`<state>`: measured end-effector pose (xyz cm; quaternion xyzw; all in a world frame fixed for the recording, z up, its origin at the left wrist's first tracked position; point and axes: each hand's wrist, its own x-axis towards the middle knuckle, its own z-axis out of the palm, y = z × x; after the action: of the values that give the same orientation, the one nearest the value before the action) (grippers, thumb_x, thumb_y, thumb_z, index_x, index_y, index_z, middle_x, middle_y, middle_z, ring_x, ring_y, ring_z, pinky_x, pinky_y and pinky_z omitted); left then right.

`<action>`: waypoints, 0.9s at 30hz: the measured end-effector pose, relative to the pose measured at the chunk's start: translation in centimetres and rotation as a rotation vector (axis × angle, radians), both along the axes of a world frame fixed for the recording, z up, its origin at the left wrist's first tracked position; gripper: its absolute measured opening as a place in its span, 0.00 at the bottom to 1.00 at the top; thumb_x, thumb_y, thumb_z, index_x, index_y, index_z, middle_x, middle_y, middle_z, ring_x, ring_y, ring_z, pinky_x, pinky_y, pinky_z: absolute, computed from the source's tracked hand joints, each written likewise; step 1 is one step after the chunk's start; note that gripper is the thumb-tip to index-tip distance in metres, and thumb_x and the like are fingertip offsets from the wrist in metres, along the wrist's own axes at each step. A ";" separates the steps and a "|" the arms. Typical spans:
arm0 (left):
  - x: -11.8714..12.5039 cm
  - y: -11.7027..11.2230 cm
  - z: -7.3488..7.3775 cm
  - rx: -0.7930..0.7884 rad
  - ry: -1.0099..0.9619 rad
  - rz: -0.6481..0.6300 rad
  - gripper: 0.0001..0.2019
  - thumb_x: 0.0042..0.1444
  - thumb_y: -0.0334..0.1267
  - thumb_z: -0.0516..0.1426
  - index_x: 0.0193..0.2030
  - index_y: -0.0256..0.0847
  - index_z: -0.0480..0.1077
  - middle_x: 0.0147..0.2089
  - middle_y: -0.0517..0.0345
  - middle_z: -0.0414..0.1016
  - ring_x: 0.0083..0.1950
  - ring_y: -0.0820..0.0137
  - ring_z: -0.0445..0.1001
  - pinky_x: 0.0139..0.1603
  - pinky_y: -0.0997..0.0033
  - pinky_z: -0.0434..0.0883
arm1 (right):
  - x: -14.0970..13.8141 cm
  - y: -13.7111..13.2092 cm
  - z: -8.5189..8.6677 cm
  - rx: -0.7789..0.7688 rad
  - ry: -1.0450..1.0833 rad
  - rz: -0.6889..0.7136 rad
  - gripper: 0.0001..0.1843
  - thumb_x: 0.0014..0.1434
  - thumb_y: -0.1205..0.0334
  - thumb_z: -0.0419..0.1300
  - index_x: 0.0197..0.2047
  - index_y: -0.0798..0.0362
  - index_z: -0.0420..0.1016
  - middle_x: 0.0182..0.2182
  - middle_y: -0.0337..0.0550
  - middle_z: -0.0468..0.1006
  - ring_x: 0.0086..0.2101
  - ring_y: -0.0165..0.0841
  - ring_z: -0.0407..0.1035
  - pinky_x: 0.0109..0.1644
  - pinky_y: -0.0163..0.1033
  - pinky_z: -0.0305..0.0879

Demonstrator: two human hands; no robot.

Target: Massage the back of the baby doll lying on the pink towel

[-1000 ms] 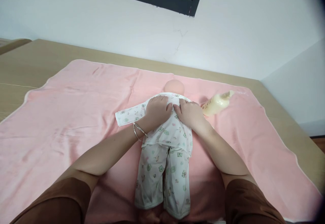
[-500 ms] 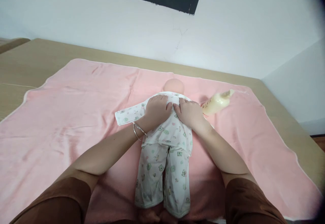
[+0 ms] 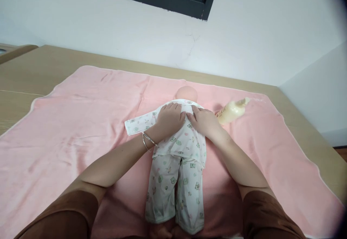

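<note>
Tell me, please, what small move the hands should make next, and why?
Probably slide both palms down toward the waist: the left hand and right hand lie flat on the upper torso of the baby doll, whose top wrinkles below.

The left short brown fabric sleeve (image 3: pixel 67 213) and the right short brown fabric sleeve (image 3: pixel 268 217) are plain and loose, each ending near the elbow with the forearm bare below it. A thin silver metal bangle (image 3: pixel 148 141) rings the wrist behind the left hand (image 3: pixel 169 118).
</note>
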<state>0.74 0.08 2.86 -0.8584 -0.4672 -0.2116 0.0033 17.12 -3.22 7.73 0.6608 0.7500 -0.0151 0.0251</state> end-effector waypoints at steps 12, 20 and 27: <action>-0.1 -3.4 3.1 -0.045 0.185 -0.098 0.18 0.65 0.29 0.51 0.58 0.28 0.73 0.61 0.35 0.76 0.61 0.51 0.75 0.58 0.53 0.71 | -1.1 -3.2 0.6 0.046 -0.112 0.111 0.23 0.74 0.57 0.44 0.65 0.53 0.68 0.48 0.56 0.81 0.47 0.46 0.75 0.52 0.47 0.60; -0.1 0.3 0.6 -0.070 -0.043 -0.003 0.16 0.68 0.37 0.50 0.56 0.35 0.72 0.59 0.43 0.79 0.62 0.55 0.75 0.63 0.54 0.69 | 0.1 -0.4 0.3 -0.031 0.071 -0.026 0.24 0.76 0.48 0.41 0.61 0.52 0.67 0.55 0.54 0.79 0.52 0.46 0.74 0.45 0.43 0.63; -0.1 -1.3 1.5 -0.039 0.045 -0.031 0.16 0.69 0.35 0.48 0.55 0.32 0.73 0.59 0.38 0.78 0.61 0.53 0.74 0.61 0.53 0.69 | -0.3 -1.0 0.0 0.000 0.023 0.027 0.27 0.76 0.51 0.41 0.69 0.57 0.60 0.58 0.58 0.76 0.56 0.48 0.71 0.53 0.45 0.63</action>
<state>0.62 -1.19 4.34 -0.8700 -0.4577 -0.1831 -0.0063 16.79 -4.26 7.72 0.6506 0.7589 -0.0224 0.0168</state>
